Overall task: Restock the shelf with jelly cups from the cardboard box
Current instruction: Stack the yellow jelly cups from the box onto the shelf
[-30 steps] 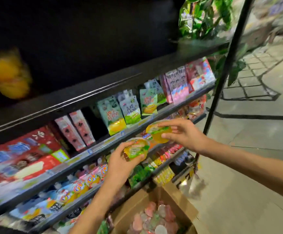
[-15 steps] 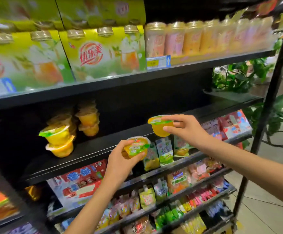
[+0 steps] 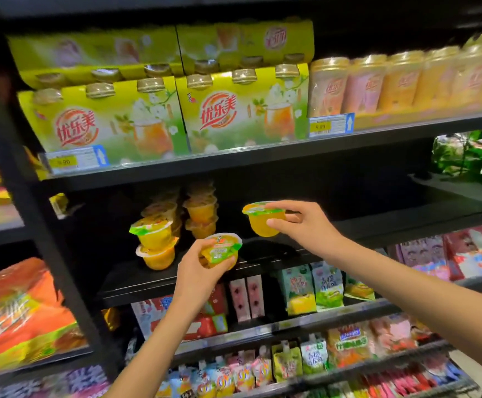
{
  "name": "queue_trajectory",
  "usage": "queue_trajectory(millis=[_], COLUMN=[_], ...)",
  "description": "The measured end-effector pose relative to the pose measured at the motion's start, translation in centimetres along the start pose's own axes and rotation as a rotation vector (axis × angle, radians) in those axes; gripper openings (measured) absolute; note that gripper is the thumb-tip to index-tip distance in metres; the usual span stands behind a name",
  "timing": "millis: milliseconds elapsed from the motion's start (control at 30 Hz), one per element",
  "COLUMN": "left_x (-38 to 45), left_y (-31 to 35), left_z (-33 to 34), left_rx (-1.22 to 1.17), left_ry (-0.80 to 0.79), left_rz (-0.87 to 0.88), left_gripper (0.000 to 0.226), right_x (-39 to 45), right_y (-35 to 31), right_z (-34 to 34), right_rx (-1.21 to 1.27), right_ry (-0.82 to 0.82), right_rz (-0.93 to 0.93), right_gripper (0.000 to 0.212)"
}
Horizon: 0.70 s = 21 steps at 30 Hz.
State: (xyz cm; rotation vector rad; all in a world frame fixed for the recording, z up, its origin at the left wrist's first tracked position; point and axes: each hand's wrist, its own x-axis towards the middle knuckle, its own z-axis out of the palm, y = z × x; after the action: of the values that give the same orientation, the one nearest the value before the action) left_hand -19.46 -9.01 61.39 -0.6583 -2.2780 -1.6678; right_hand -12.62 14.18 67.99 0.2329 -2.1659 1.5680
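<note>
**Both hands up at the jelly shelf, one cup each**

Since a second ago the view has swung up from the cardboard box to the dark middle shelf (image 3: 262, 255), and both hands have risen with it.

Left hand (image 3: 198, 272): fingers and thumb curled round an orange cup (image 3: 221, 249), lid tipped toward the camera, green-and-orange label showing. Held just in front of the shelf edge, not resting on it.

Right hand (image 3: 303, 225): thumb under, fingers over the rim of a second cup (image 3: 262, 219), pinched upright. It hangs above the bare shelf board, right of the stock.

Stock already in place: a front stack (image 3: 155, 242) of two cups, the lower upside down; taller stacks (image 3: 201, 211) behind, blurred.

Upper shelf: yellow-green drink multipacks (image 3: 176, 119), a row of tall cups (image 3: 406, 81) to the right. Below: pouches (image 3: 311, 288) and packets. Green plant (image 3: 469, 156) at far right.
</note>
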Motion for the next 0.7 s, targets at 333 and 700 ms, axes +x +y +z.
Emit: queue_trajectory(millis=[333,700], left_x=[0.8,1.7], left_y=[-1.9,-2.5], left_z=[-2.0,-1.1], left_rx=[0.055,0.066], left_ry=[0.096,0.129], left_rz=[-0.032,-0.04], left_gripper=[0.045,0.046], right_x=[3.0,6.0], right_y=[1.4,2.6], right_z=[5.2,9.3], right_rx=[0.062,-0.016], right_ry=[-0.094,-0.133], right_rz=[-0.029,-0.077], right_gripper=[0.032,0.03])
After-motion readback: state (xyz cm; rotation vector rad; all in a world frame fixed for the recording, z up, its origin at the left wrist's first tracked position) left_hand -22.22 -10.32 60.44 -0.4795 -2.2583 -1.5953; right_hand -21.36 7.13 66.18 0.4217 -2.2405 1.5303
